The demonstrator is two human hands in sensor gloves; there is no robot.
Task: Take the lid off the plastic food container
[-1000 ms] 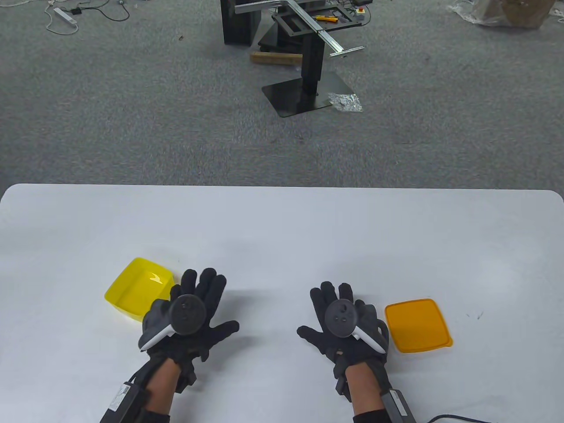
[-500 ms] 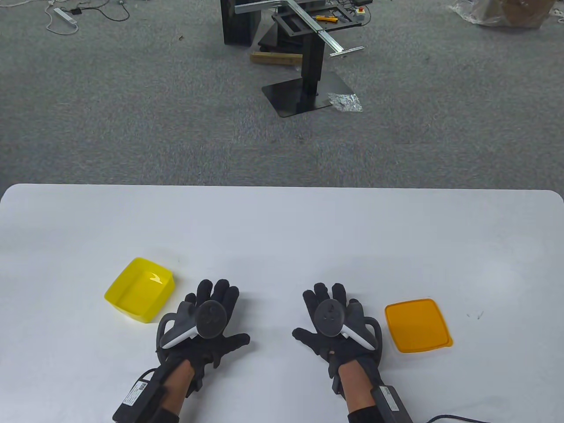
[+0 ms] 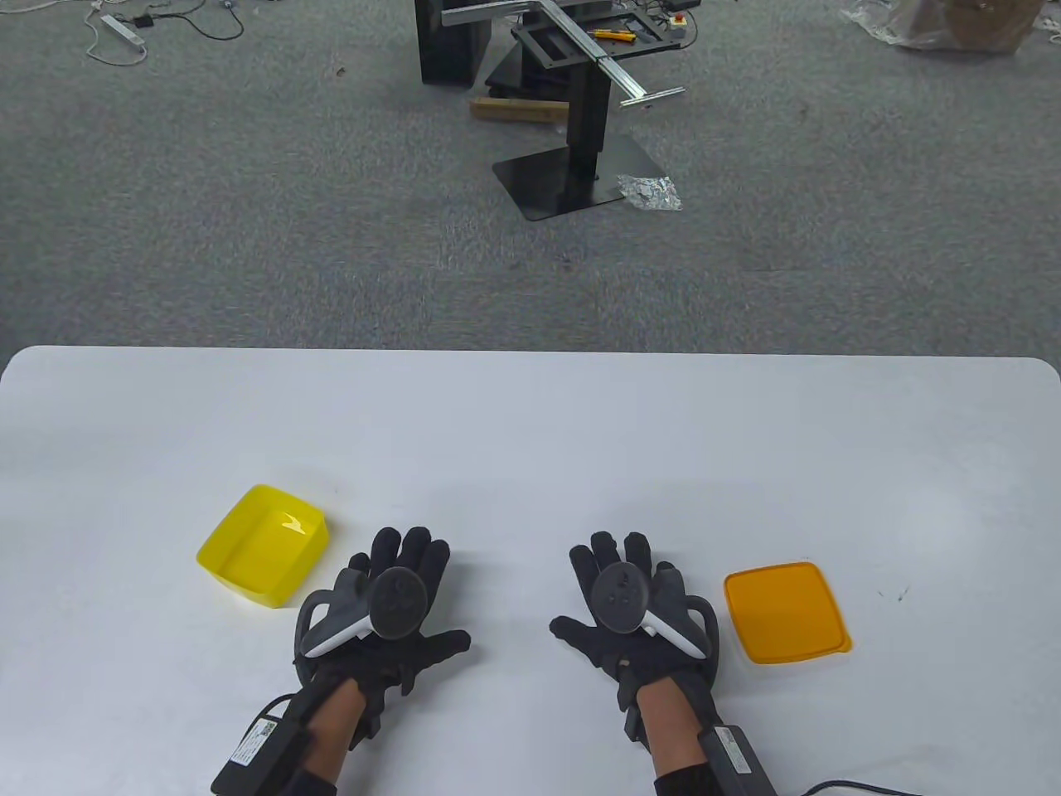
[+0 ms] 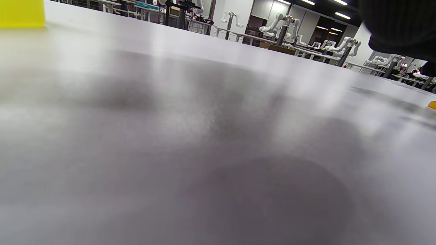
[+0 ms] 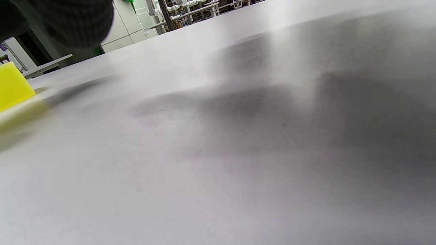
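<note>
nothing moved since 0.5 s | yellow container (image 3: 264, 546) open, orange lid (image 3: 786, 612) apart | hands empty, fingers spread

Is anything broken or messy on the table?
Nothing looks broken or spilled. The yellow plastic container sits open and upright, and its orange square lid lies flat on the white table, far off to the right. The left hand and right hand lie between them, fingers spread, holding nothing.
</note>
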